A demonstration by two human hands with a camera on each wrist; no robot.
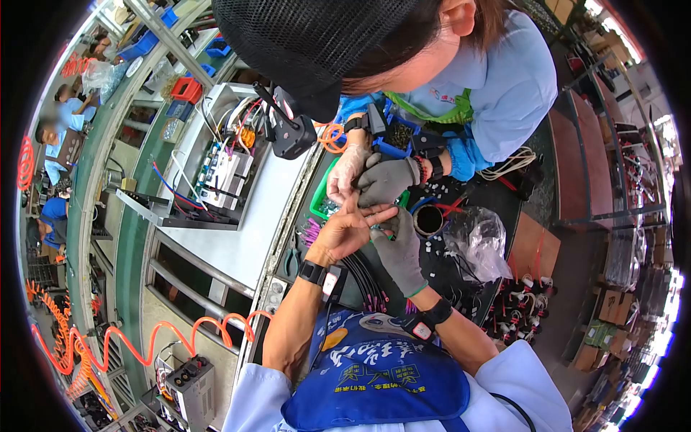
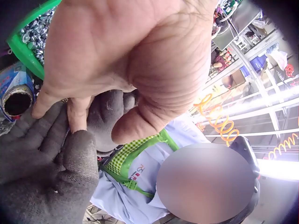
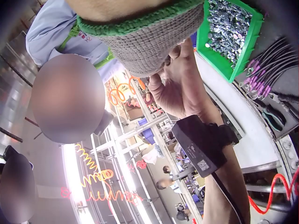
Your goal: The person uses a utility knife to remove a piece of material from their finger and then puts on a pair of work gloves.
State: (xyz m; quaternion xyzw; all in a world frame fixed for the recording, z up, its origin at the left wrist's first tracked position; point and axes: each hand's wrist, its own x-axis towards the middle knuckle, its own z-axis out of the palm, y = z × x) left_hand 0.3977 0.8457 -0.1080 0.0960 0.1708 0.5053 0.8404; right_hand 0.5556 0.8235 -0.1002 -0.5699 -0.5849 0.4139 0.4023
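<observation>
My bare left hand (image 1: 345,229) is held palm up with its fingers spread over a green bin (image 1: 317,196). My right hand (image 1: 400,252), in a grey knit glove, is close against those fingers. In the left wrist view, one bare fingertip of the left hand (image 2: 135,56) passes behind the thumb of the right glove (image 2: 51,172); I cannot tell whether it is pinched. Facing me, another person's thin-gloved hand (image 1: 348,173) and grey-gloved hand (image 1: 389,180) reach to my left fingers. Part of that grey glove (image 2: 106,114) shows behind my left hand.
Small metal parts fill the green bin. Black cables with purple ends (image 1: 363,277), pliers (image 1: 291,261), an open can (image 1: 429,219) and a clear plastic bag (image 1: 479,245) lie about the dark bench. To the left stands a metal enclosure (image 1: 234,169) with wired electronics.
</observation>
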